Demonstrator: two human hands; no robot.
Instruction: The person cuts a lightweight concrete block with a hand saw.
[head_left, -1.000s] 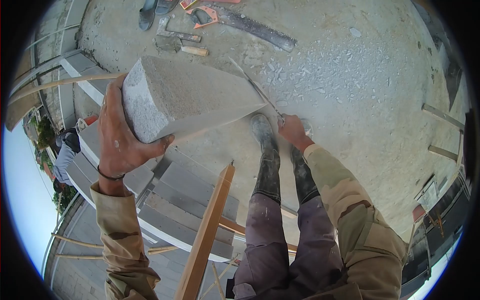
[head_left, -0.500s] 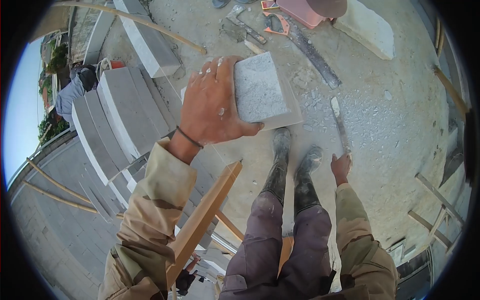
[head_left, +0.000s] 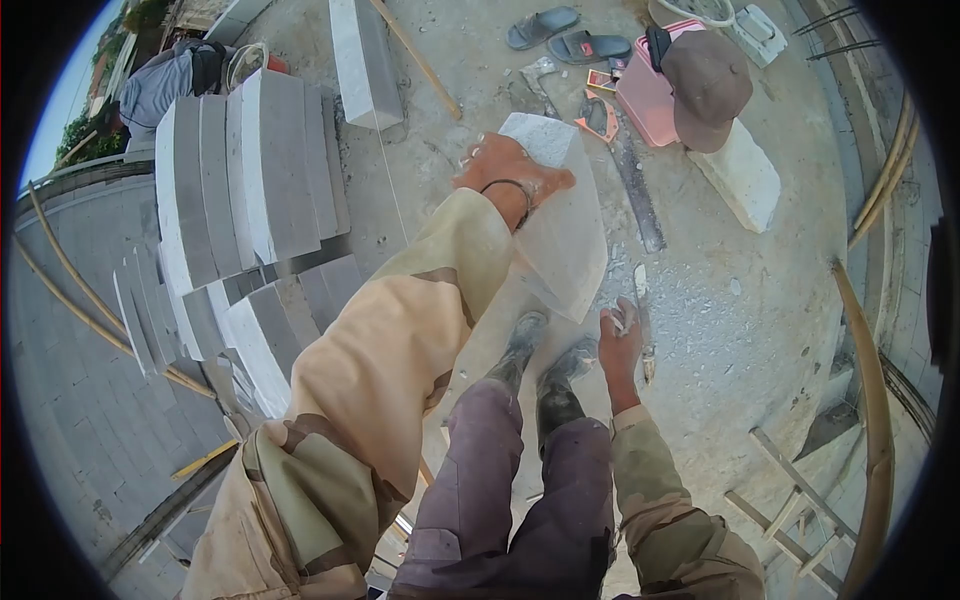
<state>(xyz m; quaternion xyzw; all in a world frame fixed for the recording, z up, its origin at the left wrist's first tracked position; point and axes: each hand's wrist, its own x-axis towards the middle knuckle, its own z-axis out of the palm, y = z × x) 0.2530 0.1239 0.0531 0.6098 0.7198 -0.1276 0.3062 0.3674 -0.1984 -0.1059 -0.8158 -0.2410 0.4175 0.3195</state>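
Left arm now stretched out where a second ago it was bent up near the camera: the left hand has carried the grey block from high on the left to out in front, above the floor ahead of the boots. The block's broad face is turned this way, not the rough end as half a second back. It looks mid-carry, not set down. The grip is on the block's far upper end, thumb on the near side. The other fingers are curled over the edge and mostly hidden behind it. The right hand has shifted to the right of the boots, fingers curled tight round the handle of a thin blade pointing away; trowel or knife, cannot tell. The view has swung too: cap, pink tub and sandals are now in sight, with the saw just beyond the block. The sleeve covers the block's lower corner, so contact with the floor is unclear. Another person sits behind the block stack, largely cut off.
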